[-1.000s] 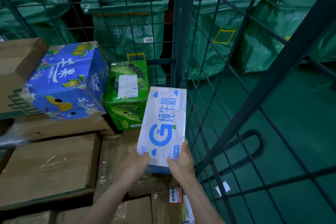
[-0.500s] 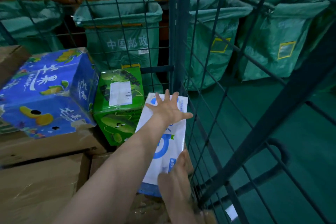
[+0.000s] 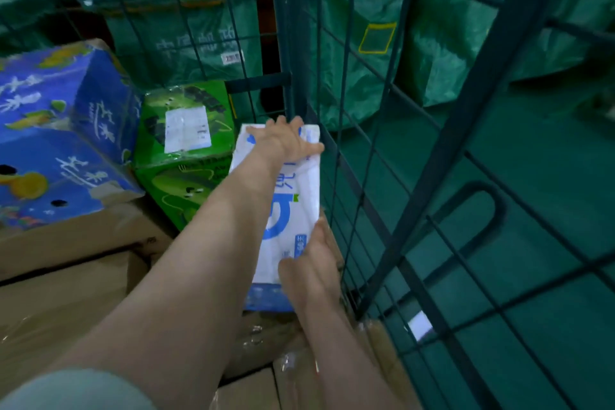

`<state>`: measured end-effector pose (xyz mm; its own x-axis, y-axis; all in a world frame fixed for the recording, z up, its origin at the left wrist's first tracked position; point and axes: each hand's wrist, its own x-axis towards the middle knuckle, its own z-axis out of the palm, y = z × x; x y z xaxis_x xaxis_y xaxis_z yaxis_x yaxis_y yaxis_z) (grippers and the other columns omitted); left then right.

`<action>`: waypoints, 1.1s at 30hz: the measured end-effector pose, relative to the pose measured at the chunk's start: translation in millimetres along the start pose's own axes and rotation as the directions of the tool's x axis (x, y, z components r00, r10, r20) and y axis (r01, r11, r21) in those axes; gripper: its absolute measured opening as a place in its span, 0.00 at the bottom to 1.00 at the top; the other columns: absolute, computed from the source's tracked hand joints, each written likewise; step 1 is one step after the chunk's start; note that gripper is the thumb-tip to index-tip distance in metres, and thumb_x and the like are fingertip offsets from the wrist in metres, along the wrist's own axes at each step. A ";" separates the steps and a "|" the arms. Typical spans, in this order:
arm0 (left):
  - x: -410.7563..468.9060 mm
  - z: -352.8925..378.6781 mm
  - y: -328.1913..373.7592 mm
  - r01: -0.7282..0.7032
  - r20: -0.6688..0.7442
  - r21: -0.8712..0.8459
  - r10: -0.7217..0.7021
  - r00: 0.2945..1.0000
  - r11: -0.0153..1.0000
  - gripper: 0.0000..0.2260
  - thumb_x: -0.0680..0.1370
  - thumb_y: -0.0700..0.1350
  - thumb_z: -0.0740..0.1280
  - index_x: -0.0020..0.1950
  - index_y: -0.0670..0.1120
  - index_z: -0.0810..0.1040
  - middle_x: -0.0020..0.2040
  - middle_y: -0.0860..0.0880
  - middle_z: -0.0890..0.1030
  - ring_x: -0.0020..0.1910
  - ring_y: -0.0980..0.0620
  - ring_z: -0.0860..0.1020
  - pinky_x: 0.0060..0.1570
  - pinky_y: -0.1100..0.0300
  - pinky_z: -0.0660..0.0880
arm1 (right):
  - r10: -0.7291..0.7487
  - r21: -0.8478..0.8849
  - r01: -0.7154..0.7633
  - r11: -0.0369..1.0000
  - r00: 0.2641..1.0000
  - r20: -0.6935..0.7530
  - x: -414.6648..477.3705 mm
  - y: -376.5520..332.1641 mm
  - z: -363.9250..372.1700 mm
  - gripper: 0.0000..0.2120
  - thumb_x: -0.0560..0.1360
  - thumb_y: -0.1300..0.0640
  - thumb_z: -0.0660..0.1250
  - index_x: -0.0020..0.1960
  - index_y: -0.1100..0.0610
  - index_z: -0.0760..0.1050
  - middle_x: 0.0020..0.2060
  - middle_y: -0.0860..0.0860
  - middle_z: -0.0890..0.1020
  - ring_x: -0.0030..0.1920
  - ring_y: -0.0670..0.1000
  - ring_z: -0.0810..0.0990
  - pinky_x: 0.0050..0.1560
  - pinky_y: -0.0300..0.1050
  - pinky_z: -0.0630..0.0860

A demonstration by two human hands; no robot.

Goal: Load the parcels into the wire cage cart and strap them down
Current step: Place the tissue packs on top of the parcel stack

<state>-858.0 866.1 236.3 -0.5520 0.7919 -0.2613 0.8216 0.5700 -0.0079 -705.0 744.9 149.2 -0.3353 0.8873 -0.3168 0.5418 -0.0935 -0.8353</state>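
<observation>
A white milk carton box (image 3: 294, 206) with blue print lies flat on brown cardboard parcels (image 3: 66, 296), tight against the right wall of the wire cage cart (image 3: 361, 196). My left hand (image 3: 283, 140) lies spread on the box's far end, fingers reaching its far edge. At the box's near right corner my right hand (image 3: 309, 270) rests with the thumb on top and the fingers straight along the side by the wire. A green box (image 3: 186, 130) stands directly left of the white one, and a blue mango box (image 3: 56, 130) sits tilted farther left.
The cage's corner post (image 3: 283, 27) rises just behind the white box. Green mail sacks (image 3: 186, 20) stand outside the wire at the back and right, on a green floor (image 3: 532, 210). A white scrap of paper (image 3: 420, 323) lies on that floor.
Both hands held the white box's near end a second ago. The box has gone down flat beside the green box, and my left hand has reached forward onto its far end.
</observation>
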 end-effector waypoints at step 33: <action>-37.1 -15.8 20.2 0.232 -0.131 -0.013 -0.232 0.964 0.973 0.37 0.71 0.72 0.53 0.70 0.48 0.60 0.60 0.40 0.69 0.63 0.40 0.66 0.63 0.28 0.52 | -0.112 -0.027 0.116 0.993 0.985 0.132 -9.1 10.3 -89.3 0.35 0.68 0.68 0.57 0.72 0.46 0.61 0.59 0.50 0.77 0.46 0.46 0.77 0.41 0.31 0.73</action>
<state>-823.2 851.7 261.0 -0.7414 0.6597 -0.1232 0.6689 0.7413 -0.0558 -627.5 776.2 183.6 -0.4930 0.8244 -0.2780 0.5194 0.0225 -0.8543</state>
